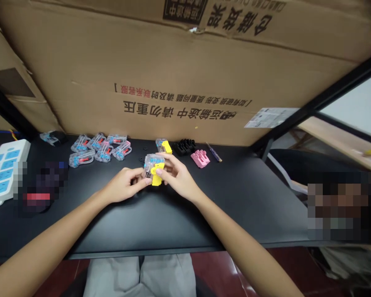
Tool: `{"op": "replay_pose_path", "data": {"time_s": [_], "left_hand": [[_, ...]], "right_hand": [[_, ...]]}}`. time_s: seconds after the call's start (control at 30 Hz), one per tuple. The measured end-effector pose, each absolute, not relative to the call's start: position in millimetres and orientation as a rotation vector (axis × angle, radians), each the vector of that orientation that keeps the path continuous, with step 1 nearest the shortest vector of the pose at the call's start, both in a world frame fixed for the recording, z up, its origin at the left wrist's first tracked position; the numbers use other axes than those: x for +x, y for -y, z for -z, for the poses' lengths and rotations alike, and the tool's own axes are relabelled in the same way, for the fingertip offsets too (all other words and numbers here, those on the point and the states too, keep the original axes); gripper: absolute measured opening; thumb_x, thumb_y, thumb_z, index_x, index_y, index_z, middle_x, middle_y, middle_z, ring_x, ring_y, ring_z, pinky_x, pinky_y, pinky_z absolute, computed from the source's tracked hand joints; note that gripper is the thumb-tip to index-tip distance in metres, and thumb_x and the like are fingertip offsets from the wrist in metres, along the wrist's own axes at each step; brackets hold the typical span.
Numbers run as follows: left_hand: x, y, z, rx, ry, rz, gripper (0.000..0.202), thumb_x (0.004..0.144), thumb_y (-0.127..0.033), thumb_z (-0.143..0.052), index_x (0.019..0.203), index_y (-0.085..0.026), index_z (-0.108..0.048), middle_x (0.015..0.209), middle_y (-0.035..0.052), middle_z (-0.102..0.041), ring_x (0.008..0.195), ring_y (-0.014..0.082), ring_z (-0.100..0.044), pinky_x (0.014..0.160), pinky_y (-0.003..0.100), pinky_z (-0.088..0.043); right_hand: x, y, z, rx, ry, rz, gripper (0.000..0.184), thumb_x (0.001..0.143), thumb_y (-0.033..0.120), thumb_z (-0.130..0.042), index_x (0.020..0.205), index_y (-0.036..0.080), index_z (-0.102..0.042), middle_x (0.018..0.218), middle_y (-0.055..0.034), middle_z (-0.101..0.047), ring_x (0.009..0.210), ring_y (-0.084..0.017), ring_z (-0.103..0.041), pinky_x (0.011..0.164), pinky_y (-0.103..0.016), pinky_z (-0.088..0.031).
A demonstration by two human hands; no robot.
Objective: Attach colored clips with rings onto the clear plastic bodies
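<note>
Over the black table, both hands hold a clear plastic casing with blue parts inside and a yellow piece (157, 177) on its front. My left hand (128, 183) grips its left side, the thumb at the lower edge. Around the right side and top curls my right hand (181, 177), its thumb pressed on the yellow piece. Just behind them lies another clear casing with a yellow piece (164, 146). Black moulded parts (185, 147) and a pink moulded part (200, 158) are to the right of it, near a small screwdriver (214, 152).
Several clear casings (103, 148) with blue and red parts lie at the back left. A white power strip (8, 169) and a blurred dark object (45, 185) are at the far left. Cardboard (160, 62) walls the back; a black frame post (312, 97) slants at right.
</note>
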State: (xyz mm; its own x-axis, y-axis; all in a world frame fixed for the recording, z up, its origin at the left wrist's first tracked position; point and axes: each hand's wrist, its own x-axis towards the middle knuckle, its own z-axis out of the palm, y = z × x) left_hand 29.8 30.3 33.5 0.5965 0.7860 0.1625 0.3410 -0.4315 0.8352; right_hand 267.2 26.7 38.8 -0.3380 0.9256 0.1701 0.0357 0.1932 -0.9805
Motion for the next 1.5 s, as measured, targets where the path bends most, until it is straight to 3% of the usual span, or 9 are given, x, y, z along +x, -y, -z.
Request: {"op": "replay_pose_path", "data": {"time_s": [0.37, 0.57, 0.67, 0.8, 0.97, 1.07, 1.17, 1.3, 1.5], "left_hand": [[26, -35, -37, 1.916, -0.941, -0.787, 0.039, 0.102, -0.05, -0.061, 0.079, -0.019, -0.06, 0.065, -0.0033, -0.061, 0.055, 0.0098, -0.051, 0.056, 0.022, -0.038], [26, -41, -34, 1.713, -1.016, -0.885, 0.045, 0.1, -0.06, -0.063, 0.081, -0.019, -0.064, 0.063, -0.0029, -0.065, 0.049, 0.0098, -0.051, 0.052, 0.022, -0.04], [25, -45, -31, 1.639, -1.027, -0.845, 0.051, 0.098, -0.065, -0.064, 0.081, -0.018, -0.066, 0.063, -0.0014, -0.067, 0.047, 0.0097, -0.051, 0.051, 0.022, -0.041], [26, -45, -27, 1.715, -0.968, -0.771, 0.053, 0.105, -0.066, -0.054, 0.09, -0.018, -0.07, 0.069, 0.0002, -0.07, 0.05, 0.0112, -0.055, 0.054, 0.024, -0.045], [29, -47, -21, 2.14, -1.049, -0.882, 0.046, 0.113, -0.053, -0.041, 0.113, -0.02, -0.074, 0.105, 0.0078, -0.079, 0.094, 0.0214, -0.072, 0.091, 0.036, -0.056], [37, -58, -16, 2.387, -1.22, -0.901, 0.042, 0.113, -0.048, -0.046, 0.136, -0.02, -0.066, 0.143, 0.014, -0.07, 0.133, 0.0291, -0.062, 0.116, 0.047, -0.046], [49, -77, -11, 2.484, -1.415, -0.752, 0.056, 0.111, -0.052, -0.048, 0.154, -0.017, -0.055, 0.17, 0.0179, -0.048, 0.154, 0.0375, -0.044, 0.125, 0.06, -0.036], [58, -93, -7, 2.497, -1.468, -0.602, 0.072, 0.11, -0.061, -0.046, 0.162, -0.011, -0.048, 0.168, 0.0202, -0.051, 0.157, 0.0408, -0.04, 0.123, 0.062, -0.035], [46, -74, -9, 2.561, -1.336, -0.617, 0.06, 0.112, -0.058, -0.043, 0.156, -0.02, -0.059, 0.162, 0.0143, -0.06, 0.147, 0.0365, -0.05, 0.117, 0.056, -0.039]], "right_hand": [[273, -32, -34, -0.969, 1.626, -1.366, 0.063, 0.098, 0.042, -0.078, 0.152, 0.027, -0.051, 0.109, -0.0055, -0.076, 0.071, -0.013, -0.067, 0.059, -0.026, -0.057], [269, -32, -21, -0.976, 1.543, -1.425, 0.093, 0.095, 0.04, -0.081, 0.171, 0.034, -0.027, 0.093, 0.001, -0.07, 0.069, -0.016, -0.07, 0.059, -0.029, -0.061], [265, -31, -19, -0.922, 1.563, -1.424, 0.07, 0.095, 0.041, -0.08, 0.159, 0.033, -0.053, 0.107, -0.0039, -0.072, 0.076, -0.017, -0.073, 0.063, -0.031, -0.064], [259, -31, -22, -0.892, 1.604, -1.465, 0.032, 0.096, 0.048, -0.078, 0.115, 0.022, -0.082, 0.107, -0.0077, -0.075, 0.08, -0.018, -0.072, 0.065, -0.032, -0.065], [267, -42, -26, -0.996, 1.395, -1.23, 0.032, 0.094, 0.051, -0.078, 0.106, 0.021, -0.079, 0.103, -0.0066, -0.076, 0.081, -0.017, -0.07, 0.071, -0.032, -0.063], [277, -52, -23, -1.019, 1.274, -1.167, 0.037, 0.093, 0.05, -0.078, 0.118, 0.025, -0.069, 0.103, -0.0035, -0.075, 0.077, -0.015, -0.07, 0.073, -0.032, -0.062], [285, -58, -17, -1.049, 1.287, -1.179, 0.05, 0.088, 0.049, -0.082, 0.127, 0.027, -0.059, 0.103, -0.0028, -0.076, 0.072, -0.015, -0.068, 0.068, -0.032, -0.06], [288, -61, -12, -1.077, 1.339, -1.137, 0.043, 0.088, 0.051, -0.083, 0.115, 0.024, -0.064, 0.094, -0.002, -0.074, 0.073, -0.016, -0.069, 0.07, -0.033, -0.06], [283, -64, -12, -1.056, 1.272, -1.241, 0.038, 0.088, 0.051, -0.083, 0.11, 0.022, -0.073, 0.096, -0.0041, -0.076, 0.078, -0.018, -0.075, 0.08, -0.037, -0.064]]}}
